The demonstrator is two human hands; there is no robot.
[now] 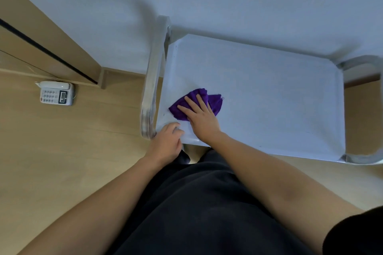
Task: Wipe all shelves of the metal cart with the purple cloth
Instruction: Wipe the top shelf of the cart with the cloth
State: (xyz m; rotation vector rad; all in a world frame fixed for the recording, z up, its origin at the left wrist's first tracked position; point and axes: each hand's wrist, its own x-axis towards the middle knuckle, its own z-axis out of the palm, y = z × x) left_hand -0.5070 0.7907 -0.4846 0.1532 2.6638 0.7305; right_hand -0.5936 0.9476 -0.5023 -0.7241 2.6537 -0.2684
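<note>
Cloth (195, 104), purple, lies near the top shelf's (269, 93) left front corner. Right hand (202, 119) presses flat on it to rub. Left hand (167, 141) curls round that corner, likely steadying the cart.

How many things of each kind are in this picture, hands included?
Hands: 2, the left hand and the right hand
Purple cloth: 1
Metal cart: 1
Desk telephone: 1
Total: 5

Shelf (269, 93) bare right of and beyond right-hand fingers (191, 102). Left of fingers: rail (152, 80) blocks. Left hand (167, 141) grips near corner, behind fingers.
</note>
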